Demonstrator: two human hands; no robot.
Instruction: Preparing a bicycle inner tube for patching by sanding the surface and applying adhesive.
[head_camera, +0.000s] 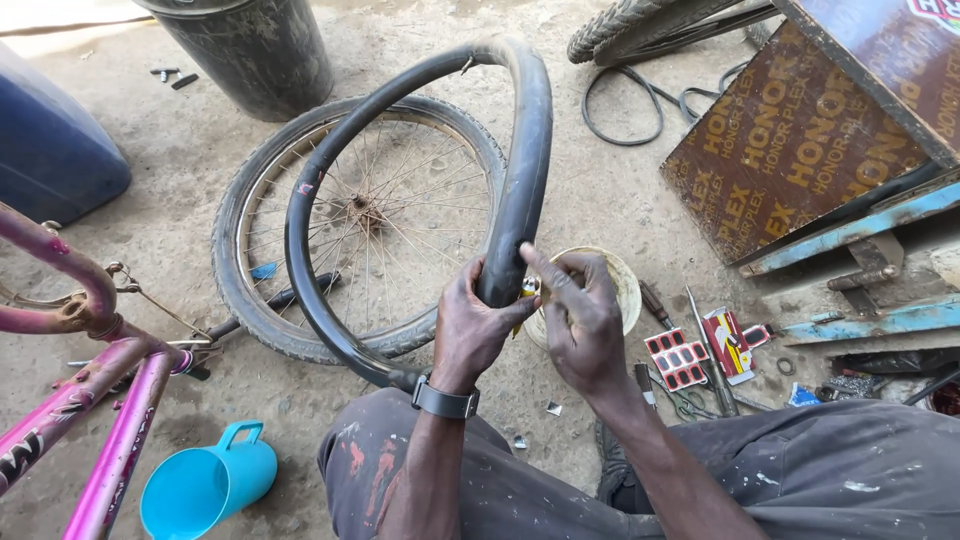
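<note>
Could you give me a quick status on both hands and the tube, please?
Left hand shut on inner tube. Right hand pressing small yellow item at tube. Wheel behind, nothing blocking.

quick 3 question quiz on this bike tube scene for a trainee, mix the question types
1. True or false: the left hand grips the black inner tube.
2. Multiple choice: what lies on the ground under the tube's loop? A) a spoked wheel B) a helmet C) a saddle
3. Fill in: the jug beside the pink bike frame is coloured ____.

Key
1. True; the right hand pinches a small yellow item against the tube.
2. A
3. Blue
</note>
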